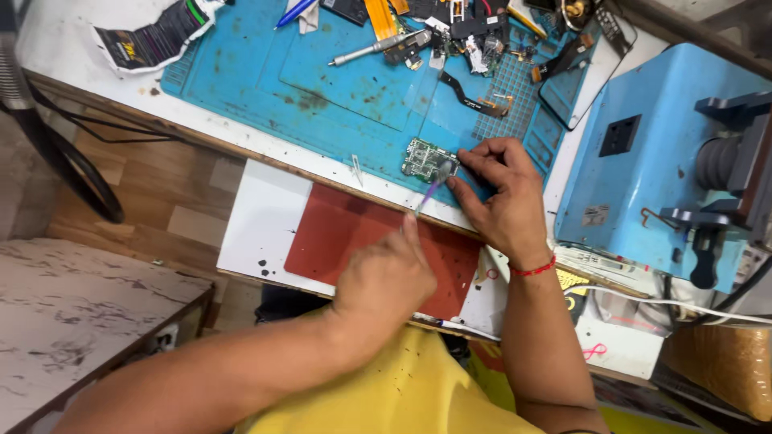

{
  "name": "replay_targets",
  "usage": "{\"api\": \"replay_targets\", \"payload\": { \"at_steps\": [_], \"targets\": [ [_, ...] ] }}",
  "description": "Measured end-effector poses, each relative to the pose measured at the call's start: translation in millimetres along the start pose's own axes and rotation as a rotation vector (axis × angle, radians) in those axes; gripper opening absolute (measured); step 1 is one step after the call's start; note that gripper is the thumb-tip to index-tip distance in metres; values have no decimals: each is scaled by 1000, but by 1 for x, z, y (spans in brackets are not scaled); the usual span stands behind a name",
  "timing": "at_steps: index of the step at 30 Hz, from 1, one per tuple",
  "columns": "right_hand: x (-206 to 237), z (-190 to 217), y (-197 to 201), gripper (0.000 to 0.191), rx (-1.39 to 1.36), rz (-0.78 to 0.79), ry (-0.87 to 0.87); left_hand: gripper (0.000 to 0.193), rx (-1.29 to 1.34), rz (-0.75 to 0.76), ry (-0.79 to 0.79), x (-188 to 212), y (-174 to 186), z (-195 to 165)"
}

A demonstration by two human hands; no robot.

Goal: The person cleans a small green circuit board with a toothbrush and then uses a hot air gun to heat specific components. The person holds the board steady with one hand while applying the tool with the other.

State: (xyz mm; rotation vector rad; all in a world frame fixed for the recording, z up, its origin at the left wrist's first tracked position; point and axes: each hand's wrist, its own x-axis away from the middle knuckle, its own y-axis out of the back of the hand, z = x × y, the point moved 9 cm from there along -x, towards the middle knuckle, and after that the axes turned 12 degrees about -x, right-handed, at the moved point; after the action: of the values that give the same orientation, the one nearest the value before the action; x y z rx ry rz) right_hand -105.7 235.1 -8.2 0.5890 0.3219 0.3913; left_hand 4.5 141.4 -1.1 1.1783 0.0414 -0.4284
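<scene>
The grip of the left hand (384,277) is closed around the handle of a small purple brush (432,190), whose bristle end lies on the green circuit board (426,158). The grip of the right hand (500,197) is pinched: its fingertips (465,155) press on the right edge of that circuit board and hold it flat. A red thread band (533,268) circles the right wrist.

Taking the circuit board as the landmark: it lies at the near edge of the blue work mat (322,88), which covers the white surface (72,48). Nearer than the board, under both hands, sits a white pull-out shelf (261,221) with a red mat (354,229) on it. Just left of the board a pair of tweezers (356,169) lies on the edge of the surface.

Beyond the board, a black flex cable (462,95) lies on the mat's gridded part. Further beyond, a silver screwdriver (374,48) and a heap of small phone parts (474,36) crowd the far edge; whether any tray holds them cannot be told. Far left of the board lies a crumpled printed wrapper (157,36), with a blue pen (293,12) near it. Right of the board stands a blue machine (651,169).
</scene>
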Motion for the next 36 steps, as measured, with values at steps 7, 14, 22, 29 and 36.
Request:
{"api": "replay_targets", "payload": {
  "at_steps": [7, 14, 22, 29, 36],
  "targets": [
    [2, -3, 2, 38, 10, -31, -15, 14, 157, 164, -27, 2, -13, 1],
    [1, 5, -7, 41, 134, 2, 34, 40, 221, 118, 0, -5, -7, 31],
    [-3, 1, -3, 37, 119, -9, 44, 55, 161, 266, -115, 14, -21, 35],
    [-10, 12, -14, 51, 175, 133, 57, 57, 169, 346, -162, 7, -22, 51],
    [-16, 14, -13, 46, 186, -10, 42, 57, 213, 303, -139, 5, -33, 48]
  ]
}}
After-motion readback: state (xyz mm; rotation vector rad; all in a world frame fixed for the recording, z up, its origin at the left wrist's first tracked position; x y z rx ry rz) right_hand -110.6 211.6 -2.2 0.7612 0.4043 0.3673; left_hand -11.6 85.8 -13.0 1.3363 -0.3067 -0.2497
